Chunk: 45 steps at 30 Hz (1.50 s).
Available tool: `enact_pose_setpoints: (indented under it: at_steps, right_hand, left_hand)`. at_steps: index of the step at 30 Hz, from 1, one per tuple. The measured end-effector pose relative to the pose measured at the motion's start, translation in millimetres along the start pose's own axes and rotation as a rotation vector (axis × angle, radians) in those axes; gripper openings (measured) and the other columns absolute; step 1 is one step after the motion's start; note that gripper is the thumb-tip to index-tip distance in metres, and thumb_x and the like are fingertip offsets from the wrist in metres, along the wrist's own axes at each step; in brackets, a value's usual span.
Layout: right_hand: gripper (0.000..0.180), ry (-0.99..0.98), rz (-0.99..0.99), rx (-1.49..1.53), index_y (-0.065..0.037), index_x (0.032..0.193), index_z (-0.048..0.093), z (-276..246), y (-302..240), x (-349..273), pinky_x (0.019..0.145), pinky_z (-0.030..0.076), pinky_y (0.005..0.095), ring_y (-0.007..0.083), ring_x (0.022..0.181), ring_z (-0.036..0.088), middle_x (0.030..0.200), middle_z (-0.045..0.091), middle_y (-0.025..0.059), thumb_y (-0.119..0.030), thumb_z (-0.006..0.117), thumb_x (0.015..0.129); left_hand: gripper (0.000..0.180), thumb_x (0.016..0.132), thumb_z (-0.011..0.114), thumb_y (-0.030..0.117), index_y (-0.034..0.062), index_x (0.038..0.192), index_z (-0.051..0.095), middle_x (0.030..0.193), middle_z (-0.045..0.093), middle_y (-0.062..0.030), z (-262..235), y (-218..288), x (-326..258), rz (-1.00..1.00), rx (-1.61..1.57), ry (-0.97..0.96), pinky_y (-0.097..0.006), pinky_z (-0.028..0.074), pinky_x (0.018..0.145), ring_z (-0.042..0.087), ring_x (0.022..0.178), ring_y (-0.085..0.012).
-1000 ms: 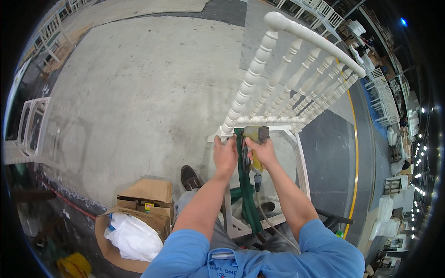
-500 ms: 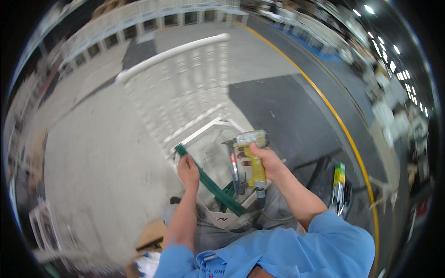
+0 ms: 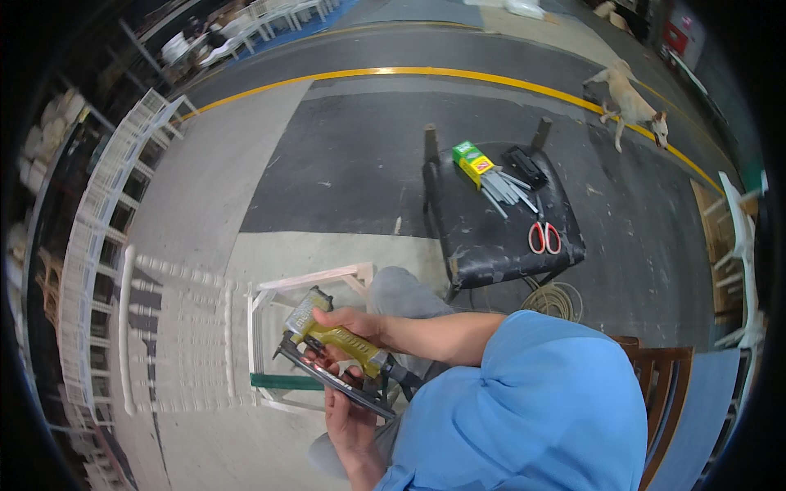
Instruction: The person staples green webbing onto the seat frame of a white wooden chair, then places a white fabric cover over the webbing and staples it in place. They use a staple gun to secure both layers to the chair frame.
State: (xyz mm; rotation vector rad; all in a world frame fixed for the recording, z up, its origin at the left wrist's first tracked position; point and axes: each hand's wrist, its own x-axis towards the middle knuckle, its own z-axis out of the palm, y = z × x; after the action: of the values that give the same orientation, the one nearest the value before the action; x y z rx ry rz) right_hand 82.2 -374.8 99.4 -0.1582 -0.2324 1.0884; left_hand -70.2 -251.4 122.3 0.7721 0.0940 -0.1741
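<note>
A yellow pneumatic staple gun (image 3: 301, 316) is gripped by my right hand (image 3: 357, 322), which wraps its handle. From below, my left hand (image 3: 352, 425) holds the gun's long dark magazine (image 3: 332, 380), its fingers partly hidden behind it. Just beyond the gun is a white chair frame (image 3: 253, 327), its spindled back (image 3: 129, 327) extending to the left. A green webbing strap (image 3: 286, 382) crosses the seat opening near the gun's magazine. My grey-trousered knees are beside the frame.
A worn black seat (image 3: 483, 254) at right carries a green-yellow box (image 3: 472, 161) of staple strips (image 3: 506, 190), red-handled scissors (image 3: 544, 237) and a black object (image 3: 525, 167). Coiled hose (image 3: 555, 303) lies behind it. A dog (image 3: 629, 102) stands far right. White chairs (image 3: 94, 221) line the left.
The head view has swung to the right, bringing the black seat nearer the middle. My left hand has let go of the green strap and now holds the staple gun's magazine.
</note>
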Motion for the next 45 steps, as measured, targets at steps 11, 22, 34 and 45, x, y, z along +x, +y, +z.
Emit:
enact_pose_setpoints:
  at_steps: [11,22,34,45]
  right_hand:
    - [0.067,0.108,-0.106,-0.097,-0.004,0.110,0.062,-32.3,-48.1,-26.9,0.061,0.061,0.0443,0.0236,0.073,0.069,0.084,0.061,0.0073,-0.069,0.049,0.100]
    - [0.036,2.022,-0.188,-1.680,-0.007,0.115,0.073,-80.0,-161.4,-291.5,0.096,0.054,0.0488,0.0377,0.112,0.067,0.115,0.071,0.0193,-0.030,0.078,0.087]
    - [0.020,2.117,-0.612,-1.614,-0.004,0.092,0.076,-93.1,-177.4,-375.2,0.072,0.056,0.0386,0.0261,0.076,0.073,0.083,0.075,0.0129,-0.021,0.082,0.083]
    - [0.013,1.969,-0.859,-1.098,-0.003,0.092,0.075,-82.3,-165.7,-407.5,0.059,0.048,0.0311,0.0132,0.062,0.060,0.074,0.068,0.0042,-0.015,0.080,0.088]
  left_hand:
    - [0.054,0.105,0.044,0.054,0.0186,0.146,0.052,0.139,0.057,-0.0113,26.6,-3.1,53.7,-0.236,-0.179,0.059,-0.044,0.047,0.060,0.059,0.076,-0.0298]
    - [0.046,0.105,0.048,0.030,0.0215,0.150,0.051,0.137,0.062,-0.0081,0.4,7.5,37.8,-0.073,-0.220,0.314,-0.039,0.047,0.067,0.056,0.083,-0.0265]
    - [0.046,0.103,0.052,0.027,0.0203,0.148,0.050,0.137,0.062,-0.0080,-47.6,-4.7,1.6,0.005,-0.303,0.442,-0.041,0.049,0.076,0.055,0.090,-0.0282]
    - [0.048,0.106,0.052,0.029,0.0163,0.152,0.047,0.138,0.061,-0.0107,-49.9,-3.3,-1.7,0.037,-0.243,0.404,-0.040,0.053,0.079,0.057,0.094,-0.0276]
